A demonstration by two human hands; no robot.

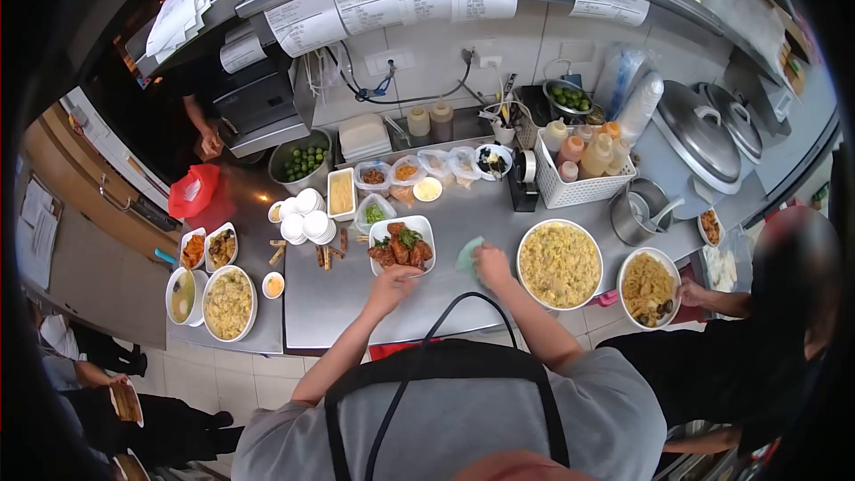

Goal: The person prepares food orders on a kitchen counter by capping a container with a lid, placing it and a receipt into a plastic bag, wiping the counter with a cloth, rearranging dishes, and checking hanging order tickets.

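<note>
My left hand (392,289) is at the near rim of a white square bowl (431,254), its fingers closed on the edge. Glazed fried chicken pieces (403,248) topped with green herbs fill this bowl. To its right, my right hand (492,265) presses a pale green cloth (468,254) against the steel counter, fingers closed over it. A large white bowl of fried rice (560,264) stands just right of that hand. Behind the chicken are a tub of chopped green herbs (375,212) and a small dish of pale yellow bits (428,189).
At right, a co-worker's hand (690,292) holds a bowl of noodles (650,289). A white basket of sauce bottles (588,187) and a steel pot (634,214) stand behind. Stacked white lids (312,214), another fried rice bowl (229,303) and a soup bowl (183,297) are left.
</note>
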